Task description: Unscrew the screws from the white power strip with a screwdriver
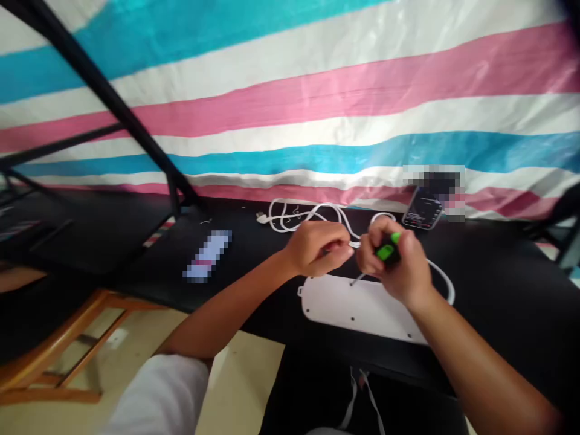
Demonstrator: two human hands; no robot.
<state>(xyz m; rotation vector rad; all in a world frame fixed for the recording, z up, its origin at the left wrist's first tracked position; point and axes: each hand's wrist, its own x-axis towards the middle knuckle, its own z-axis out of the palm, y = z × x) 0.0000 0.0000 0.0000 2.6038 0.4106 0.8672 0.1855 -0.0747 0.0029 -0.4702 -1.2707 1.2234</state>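
A white power strip (367,308) lies with its back up at the front of the black table, small dark screw holes along its edges. My right hand (399,260) is closed around a screwdriver (386,252) with a black and green handle. Its thin metal shaft slants down to the strip's upper edge, at one of the holes. Just left of it, above the strip, my left hand (321,246) is closed, thumb and fingertips pinched together. Whatever is between them is too small to make out. The white cable (317,211) lies coiled behind both hands, its plug (261,218) at the left.
A phone (208,257) lies on the black table (489,290) to the left. Another phone (422,208) leans upright at the back right. Behind the table hangs a striped sheet (290,109). Black metal bars (113,103) and a wooden stool (58,344) are at the left, beside part of another person.
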